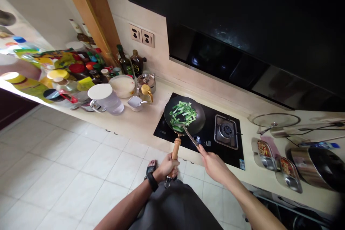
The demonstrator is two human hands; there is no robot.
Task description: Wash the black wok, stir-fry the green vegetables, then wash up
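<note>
We've got our left hand (168, 166) closed round the wok handle (176, 148), which points near, twd our body, prob. so we can steady the wok (199, 120) w/ a short reach. Our right hand (212, 160) grips the spatula (192, 137) by its upper end, prob. b/c that keeps our fingers well off the hot part; its far end is in at the wok's near side, among the chopped greens (185, 109). Can't tell if the blade touches metal. The greens lie spread in the bowl of the wok, which sits on the left side of the black cooktop (210, 115); right burner (226, 130) has nothing on it. Two metal dishes w/ cut food, the far one (263, 149) & the near one (287, 168), stand on the counter to the right, poss. there to be w/in reach of the right hand. Lidded jug (107, 102) & small white tub (135, 105) w/ a spoon sit left of the cooktop, apart from it, prob. to stay handy but clear of heat.
</note>
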